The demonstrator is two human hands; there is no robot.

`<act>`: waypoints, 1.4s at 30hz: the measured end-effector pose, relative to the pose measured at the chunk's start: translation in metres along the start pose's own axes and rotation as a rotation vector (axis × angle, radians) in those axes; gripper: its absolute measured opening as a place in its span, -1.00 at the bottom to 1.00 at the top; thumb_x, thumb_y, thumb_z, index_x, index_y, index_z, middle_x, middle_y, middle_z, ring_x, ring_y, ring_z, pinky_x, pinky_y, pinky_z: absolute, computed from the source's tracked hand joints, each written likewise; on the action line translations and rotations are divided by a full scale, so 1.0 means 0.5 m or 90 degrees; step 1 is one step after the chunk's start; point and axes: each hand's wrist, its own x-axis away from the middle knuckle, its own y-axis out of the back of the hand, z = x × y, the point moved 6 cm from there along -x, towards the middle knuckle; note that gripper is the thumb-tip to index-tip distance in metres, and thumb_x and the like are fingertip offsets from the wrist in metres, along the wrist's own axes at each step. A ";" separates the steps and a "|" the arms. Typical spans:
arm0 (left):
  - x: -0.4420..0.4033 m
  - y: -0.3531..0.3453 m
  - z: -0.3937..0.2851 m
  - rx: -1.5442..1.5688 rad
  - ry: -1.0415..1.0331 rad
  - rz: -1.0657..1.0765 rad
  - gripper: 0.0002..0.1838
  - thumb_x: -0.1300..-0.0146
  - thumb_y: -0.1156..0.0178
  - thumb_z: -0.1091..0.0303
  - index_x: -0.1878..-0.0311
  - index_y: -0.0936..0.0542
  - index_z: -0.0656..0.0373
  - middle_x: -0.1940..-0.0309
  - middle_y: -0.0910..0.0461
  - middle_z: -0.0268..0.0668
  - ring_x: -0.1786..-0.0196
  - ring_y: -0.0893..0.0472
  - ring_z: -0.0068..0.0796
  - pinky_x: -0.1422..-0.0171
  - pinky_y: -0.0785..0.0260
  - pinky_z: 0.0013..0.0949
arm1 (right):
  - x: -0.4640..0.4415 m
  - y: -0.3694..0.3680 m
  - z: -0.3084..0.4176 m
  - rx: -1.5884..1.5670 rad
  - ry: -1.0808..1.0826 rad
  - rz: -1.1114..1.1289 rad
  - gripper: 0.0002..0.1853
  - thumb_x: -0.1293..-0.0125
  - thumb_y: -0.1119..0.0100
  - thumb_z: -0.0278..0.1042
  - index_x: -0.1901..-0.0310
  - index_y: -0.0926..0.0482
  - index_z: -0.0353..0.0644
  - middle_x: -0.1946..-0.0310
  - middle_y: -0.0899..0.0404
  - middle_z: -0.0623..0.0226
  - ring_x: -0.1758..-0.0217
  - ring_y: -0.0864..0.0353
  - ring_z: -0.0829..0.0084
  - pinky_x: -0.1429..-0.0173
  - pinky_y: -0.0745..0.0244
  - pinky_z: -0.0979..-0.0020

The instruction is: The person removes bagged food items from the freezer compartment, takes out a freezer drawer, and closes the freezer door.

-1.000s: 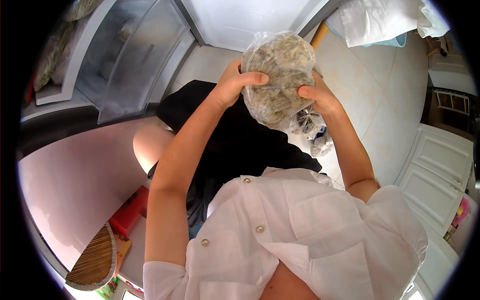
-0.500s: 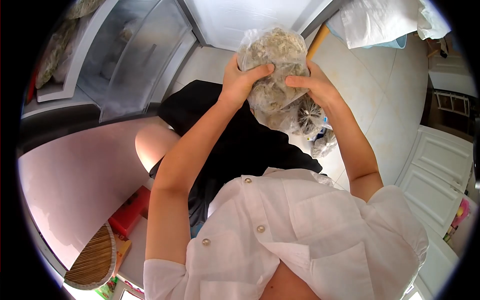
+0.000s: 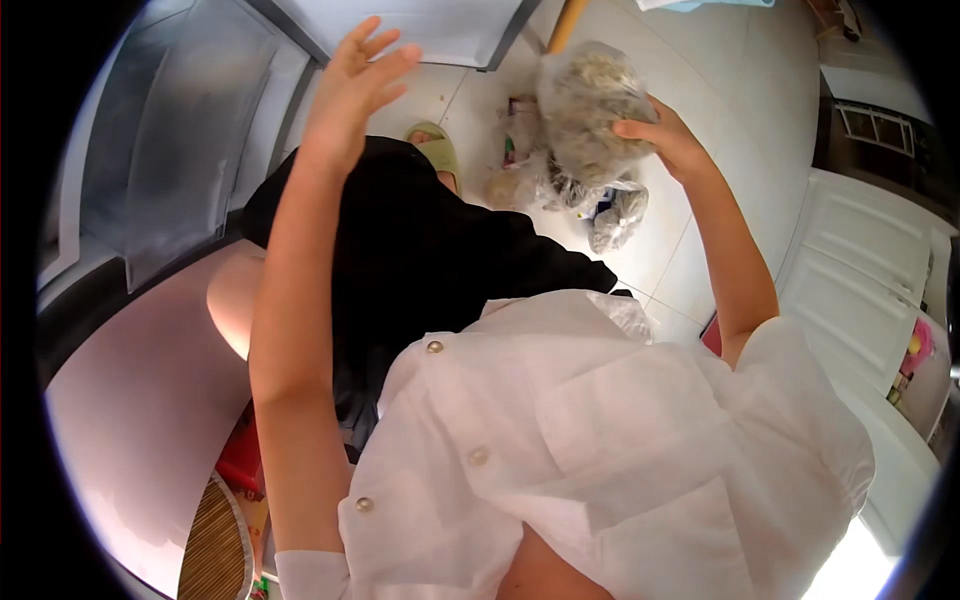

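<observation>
Clear bag (image 3: 590, 105): in right hand, in front of smaller bags (image 3: 618, 222) on tiled floor (image 3: 735, 90); contact with them can't be told.
Right hand (image 3: 668, 142): gripping bag's right edge, thumb on near face, other fingers mostly hidden.
Left hand (image 3: 352, 92): empty, fingers spread, well apart from bag.
Bag vs fingers: left of right fingers, that hand nearer; long axis roughly up-down in view.
Bag look: wrinkled, translucent, lumpy grey-tan contents, slightly blurred.

From my head, one camera looks forward and steeply down, over my white shirt (image 3: 600, 430), close at lower centre, to my hands (image 3: 672, 140) and the tiled floor (image 3: 735, 130) above.
</observation>
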 end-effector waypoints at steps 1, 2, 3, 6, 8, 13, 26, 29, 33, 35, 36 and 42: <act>0.002 -0.003 -0.007 -0.003 -0.005 -0.001 -0.05 -0.03 -0.39 0.08 -0.40 -0.12 0.24 -0.30 -0.29 -0.10 -0.27 -0.36 -0.30 -0.29 -0.24 -0.23 | 0.011 0.044 -0.046 0.005 -0.037 -0.037 -0.16 0.06 -0.45 -0.11 -0.25 -0.32 -0.29 -0.06 -0.52 0.17 -0.12 -0.49 0.32 -0.25 -0.31 0.36; 0.002 -0.008 -0.010 -0.007 -0.010 -0.003 -0.09 -0.06 -0.37 0.10 -0.40 -0.14 0.24 -0.29 -0.31 -0.11 -0.27 -0.37 -0.32 -0.28 -0.25 -0.25 | 0.021 0.093 -0.097 0.032 -0.094 -0.091 -0.19 0.08 -0.45 -0.12 -0.22 -0.35 -0.27 -0.03 -0.53 0.18 -0.08 -0.51 0.33 -0.18 -0.36 0.36; 0.003 -0.014 -0.012 -0.015 -0.016 0.004 -0.12 -0.08 -0.35 0.11 -0.39 -0.16 0.24 -0.28 -0.32 -0.11 -0.26 -0.38 -0.33 -0.28 -0.25 -0.26 | 0.031 0.140 -0.149 0.058 -0.149 -0.145 -0.22 0.10 -0.46 -0.12 -0.18 -0.38 -0.26 0.00 -0.55 0.20 -0.04 -0.53 0.33 -0.11 -0.41 0.36; 0.000 -0.027 -0.005 -0.056 -0.027 0.022 -0.23 -0.13 -0.31 0.13 -0.34 -0.25 0.26 -0.22 -0.40 -0.13 -0.22 -0.43 -0.37 -0.28 -0.26 -0.29 | 0.072 0.239 -0.266 0.103 -0.265 -0.239 -0.34 0.10 -0.43 -0.14 -0.08 -0.46 -0.21 0.11 -0.59 0.25 0.11 -0.58 0.37 0.10 -0.49 0.37; -0.001 -0.025 0.001 -0.052 -0.011 0.020 -0.28 -0.15 -0.29 0.13 -0.32 -0.29 0.25 -0.20 -0.43 -0.14 -0.22 -0.44 -0.37 -0.28 -0.26 -0.30 | 0.098 0.276 -0.336 0.112 -0.307 -0.294 -0.42 0.09 -0.41 -0.15 0.00 -0.51 -0.20 0.20 -0.61 0.28 0.22 -0.60 0.40 0.22 -0.52 0.37; -0.009 -0.030 -0.005 -0.050 0.028 -0.019 -0.40 -0.24 -0.22 0.17 -0.29 -0.35 0.22 -0.17 -0.46 -0.16 -0.20 -0.48 -0.38 -0.27 -0.29 -0.32 | 0.096 0.386 -0.595 0.068 -0.393 -0.417 -0.52 0.10 -0.40 -0.18 0.11 -0.56 -0.19 0.30 -0.63 0.34 0.31 -0.61 0.46 0.33 -0.51 0.34; -0.014 -0.015 0.009 -0.055 0.030 -0.053 -0.48 -0.27 -0.20 0.21 -0.25 -0.40 0.20 -0.13 -0.51 -0.19 -0.17 -0.50 -0.41 -0.24 -0.32 -0.33 | 0.014 0.206 -0.624 0.375 -0.162 -0.345 -0.01 0.31 -0.49 -0.32 -0.29 -0.24 -0.07 -0.27 -0.17 0.06 -0.39 -0.12 0.09 -0.43 -0.17 0.23; -0.011 -0.011 0.012 -0.064 0.033 -0.054 -0.49 -0.27 -0.20 0.21 -0.24 -0.42 0.18 -0.12 -0.51 -0.20 -0.17 -0.50 -0.41 -0.23 -0.33 -0.34 | 0.025 0.205 -0.621 0.375 -0.145 -0.364 0.01 0.31 -0.50 -0.31 -0.31 -0.22 -0.08 -0.28 -0.16 0.04 -0.39 -0.11 0.08 -0.43 -0.16 0.22; -0.008 -0.009 0.010 -0.074 0.034 -0.060 -0.52 -0.28 -0.19 0.21 -0.22 -0.44 0.18 -0.11 -0.52 -0.21 -0.16 -0.51 -0.42 -0.22 -0.33 -0.35 | 0.039 0.201 -0.617 0.397 -0.110 -0.416 0.02 0.29 -0.44 -0.34 -0.33 -0.15 -0.10 -0.28 -0.13 0.01 -0.39 -0.15 0.06 -0.39 -0.24 0.24; -0.008 -0.008 0.008 -0.075 0.034 -0.064 -0.53 -0.28 -0.18 0.22 -0.21 -0.45 0.18 -0.11 -0.53 -0.21 -0.16 -0.51 -0.42 -0.23 -0.32 -0.36 | 0.042 0.211 -0.641 0.390 -0.143 -0.434 0.01 0.26 -0.42 -0.34 -0.34 -0.12 -0.18 -0.28 -0.13 -0.06 -0.37 -0.16 0.01 -0.40 -0.23 0.23; -0.008 -0.008 0.006 -0.075 0.035 -0.067 -0.54 -0.28 -0.18 0.22 -0.21 -0.45 0.18 -0.10 -0.53 -0.21 -0.16 -0.51 -0.42 -0.23 -0.32 -0.36 | 0.044 0.218 -0.651 0.387 -0.160 -0.443 0.01 0.24 -0.40 -0.34 -0.34 -0.11 -0.21 -0.27 -0.12 -0.09 -0.36 -0.17 -0.01 -0.40 -0.23 0.23; -0.007 -0.001 -0.004 -0.060 0.025 -0.073 -0.54 -0.29 -0.18 0.22 -0.21 -0.46 0.18 -0.10 -0.54 -0.23 -0.16 -0.51 -0.43 -0.24 -0.31 -0.36 | 0.073 0.251 -0.693 0.300 -0.335 -0.460 -0.03 0.16 -0.33 -0.28 -0.35 -0.09 -0.34 -0.27 -0.10 -0.23 -0.32 -0.22 -0.08 -0.39 -0.22 0.24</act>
